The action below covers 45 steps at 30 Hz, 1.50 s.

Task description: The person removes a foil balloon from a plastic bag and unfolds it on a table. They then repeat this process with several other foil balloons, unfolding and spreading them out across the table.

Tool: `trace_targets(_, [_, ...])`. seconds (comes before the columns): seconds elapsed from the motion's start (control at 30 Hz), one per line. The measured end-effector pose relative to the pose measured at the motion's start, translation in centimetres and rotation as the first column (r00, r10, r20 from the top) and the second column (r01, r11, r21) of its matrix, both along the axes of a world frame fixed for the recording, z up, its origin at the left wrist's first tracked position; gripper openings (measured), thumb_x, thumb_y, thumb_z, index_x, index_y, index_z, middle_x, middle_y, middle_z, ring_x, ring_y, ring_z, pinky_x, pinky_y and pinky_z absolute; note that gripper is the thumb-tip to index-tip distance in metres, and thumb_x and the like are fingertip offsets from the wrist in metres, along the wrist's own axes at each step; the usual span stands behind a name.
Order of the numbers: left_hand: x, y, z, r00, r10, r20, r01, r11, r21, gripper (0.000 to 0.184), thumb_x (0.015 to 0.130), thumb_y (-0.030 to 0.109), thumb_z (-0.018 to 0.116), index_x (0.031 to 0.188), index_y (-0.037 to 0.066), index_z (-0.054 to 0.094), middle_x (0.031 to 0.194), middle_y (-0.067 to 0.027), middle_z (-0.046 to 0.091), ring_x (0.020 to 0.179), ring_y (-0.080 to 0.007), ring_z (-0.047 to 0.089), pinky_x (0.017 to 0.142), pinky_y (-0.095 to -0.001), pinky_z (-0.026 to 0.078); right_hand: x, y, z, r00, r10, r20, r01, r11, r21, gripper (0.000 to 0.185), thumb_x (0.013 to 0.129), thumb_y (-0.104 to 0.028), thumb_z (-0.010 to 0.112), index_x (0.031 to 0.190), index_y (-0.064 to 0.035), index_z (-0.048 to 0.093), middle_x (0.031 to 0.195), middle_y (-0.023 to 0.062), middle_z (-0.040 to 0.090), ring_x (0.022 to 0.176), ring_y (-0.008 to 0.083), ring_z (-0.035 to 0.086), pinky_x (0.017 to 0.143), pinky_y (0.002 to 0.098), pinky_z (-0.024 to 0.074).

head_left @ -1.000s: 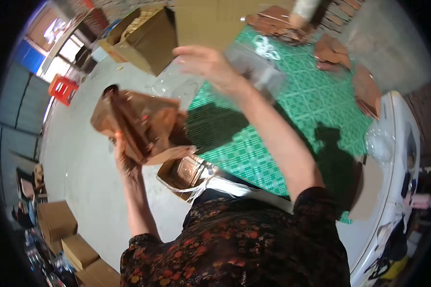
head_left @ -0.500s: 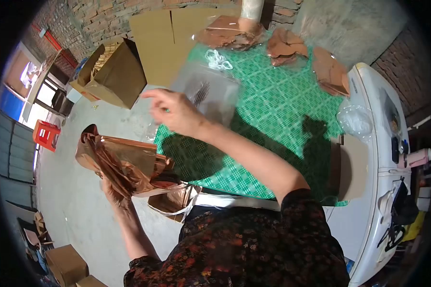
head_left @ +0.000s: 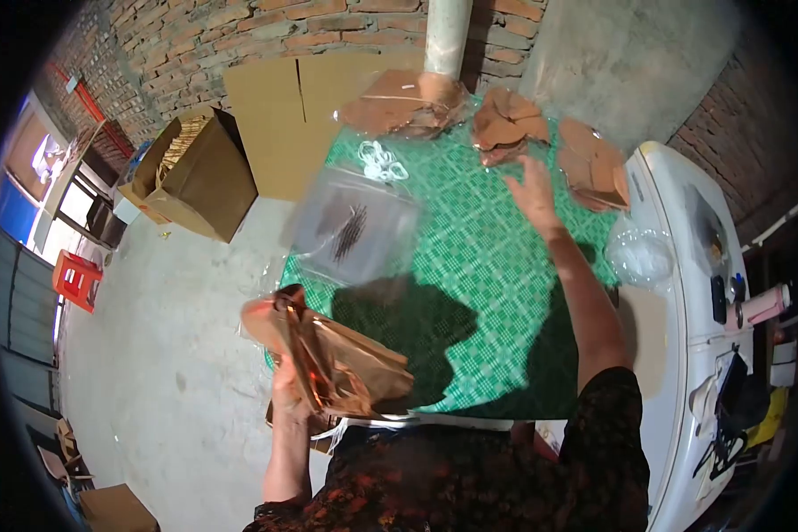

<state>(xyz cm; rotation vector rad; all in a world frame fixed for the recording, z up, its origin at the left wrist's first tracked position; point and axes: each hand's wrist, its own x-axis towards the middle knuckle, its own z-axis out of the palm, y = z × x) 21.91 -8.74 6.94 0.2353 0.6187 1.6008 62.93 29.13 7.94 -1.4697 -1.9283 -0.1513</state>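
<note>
My left hand (head_left: 288, 390) grips a bundle of shiny copper-coloured foil (head_left: 350, 363) at its lower left end, by the table's front left edge. Part of the fingers is hidden behind the foil. Over the far right of the green table, my right hand (head_left: 534, 197) is stretched out with its fingers apart, holding nothing. Just beyond it lies a copper foil piece in clear plastic (head_left: 508, 124). To its right is another wrapped copper piece (head_left: 592, 166); farther left, a larger wrapped one (head_left: 403, 105) lies along the back edge.
Clear plastic bags (head_left: 310, 222) with thin dark strips (head_left: 350, 235) lie on the green checked tablecloth (head_left: 470, 239), near a white loop of cord (head_left: 381, 161). A clear plastic roll (head_left: 640, 255) and a white appliance (head_left: 674, 204) stand right. A cardboard box (head_left: 208, 182) is on the floor left.
My right hand has swung from the table's left side to its far right. The foil bundle in my left hand has moved right, closer to the table. The view has shifted slightly.
</note>
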Motion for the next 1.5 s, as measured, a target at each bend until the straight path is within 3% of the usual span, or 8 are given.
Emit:
trace_targets(0.43, [3.4,4.1,-3.7,0.979,-0.202,0.01,0.202,0.979,0.016,0.046,0.096,0.026,0.064,0.135,0.005,0.05,0.11,-0.0114,0.068,0.089,-0.0236,0.071,0.072,-0.0363,0.061,7.6,14.0,0.4,0.898,-0.362,-0.252,0.208,0.851,-0.483,0.085,0.078,-0.055,0.07,0.13,0.0096,0.05,0.124,0.037,0.057,0.116,0.0478,0.057,0.097,0.0486,0.0457])
trace_targets(0.63, [4.2,4.4,-3.4,0.977,-0.211,-0.031,0.211,0.977,-0.016,0.053,0.095,0.029,0.064,0.14,0.006,0.046,0.128,-0.0139,0.061,0.111,-0.0279,0.064,0.089,-0.0442,0.057,7.3,16.9,-0.1,0.901,-0.295,-0.319,0.107,0.862,-0.495,0.085,0.081,-0.06,0.065,0.132,0.0054,0.053,0.133,0.0309,0.055,0.123,0.0446,0.054,0.101,0.0464,0.0436])
trace_targets(0.93, [6.9,7.2,1.4,0.982,-0.185,-0.045,0.176,0.972,-0.157,0.042,0.098,0.03,0.057,0.132,0.006,0.052,0.107,-0.0083,0.065,0.095,-0.0204,0.066,0.084,-0.034,0.056,3.9,13.6,2.0,0.906,-0.371,0.206,0.4,0.907,-0.127,0.059,0.093,-0.045,0.059,0.134,-0.0024,0.054,0.132,0.024,0.058,0.122,0.0341,0.056,0.102,0.043,0.0435])
trace_targets(1.03, [8.0,10.0,3.8,0.973,-0.205,-0.106,0.185,0.967,-0.174,0.034,0.097,0.029,0.058,0.121,0.006,0.057,0.095,-0.0084,0.069,0.087,-0.0182,0.07,0.075,-0.0321,0.06,1.3,8.4,5.4,0.956,0.178,-0.234,-0.249,0.915,-0.318,0.053,0.091,-0.032,0.066,0.13,0.0015,0.055,0.118,0.0188,0.065,0.116,0.029,0.06,0.098,0.0374,0.0471])
trace_targets(1.1, [7.1,11.5,2.3,0.926,-0.374,-0.052,0.375,0.927,0.003,0.055,0.094,0.028,0.067,0.138,0.003,0.046,0.119,-0.0127,0.066,0.104,-0.0243,0.068,0.089,-0.0411,0.058,-0.7,3.0,7.4,0.749,0.296,-0.593,-0.618,0.634,-0.464,0.043,0.095,-0.021,0.063,0.134,-0.0035,0.054,0.126,0.0152,0.06,0.118,0.0209,0.057,0.095,0.0323,0.0477])
trace_targets(1.17, [8.7,12.6,3.2,0.912,-0.41,-0.013,0.41,0.911,0.04,0.05,0.095,0.026,0.065,0.137,0.004,0.048,0.12,-0.012,0.066,0.105,-0.0236,0.068,0.089,-0.0406,0.058,-3.0,-3.8,10.3,0.795,0.481,-0.371,-0.604,0.688,-0.402,0.047,0.096,-0.019,0.062,0.139,-0.0045,0.05,0.141,0.0146,0.05,0.126,0.0192,0.051,0.095,0.0332,0.0472])
trace_targets(1.33, [12.8,12.7,3.1,0.873,-0.482,0.077,0.483,0.876,0.016,0.047,0.095,0.024,0.065,0.135,0.006,0.049,0.123,-0.0098,0.065,0.108,-0.0207,0.066,0.092,-0.0405,0.057,-4.2,-13.7,16.8,0.354,0.333,-0.874,-0.933,0.189,-0.306,0.08,0.087,-0.025,0.073,0.152,-0.0041,0.032,0.149,0.015,0.04,0.129,0.022,0.049,0.098,0.0345,0.0459])
trace_targets(1.5, [14.3,11.4,5.6,0.888,-0.459,0.006,0.459,0.888,0.03,0.046,0.096,0.028,0.064,0.133,0.002,0.053,0.121,-0.0141,0.067,0.104,-0.0258,0.069,0.09,-0.0439,0.059,-2.5,-17.7,19.0,0.435,0.381,-0.816,-0.897,0.1,-0.431,0.079,0.086,-0.022,0.064,0.154,-0.0068,0.027,0.146,0.0192,0.043,0.125,0.0253,0.053,0.104,0.039,0.0444])
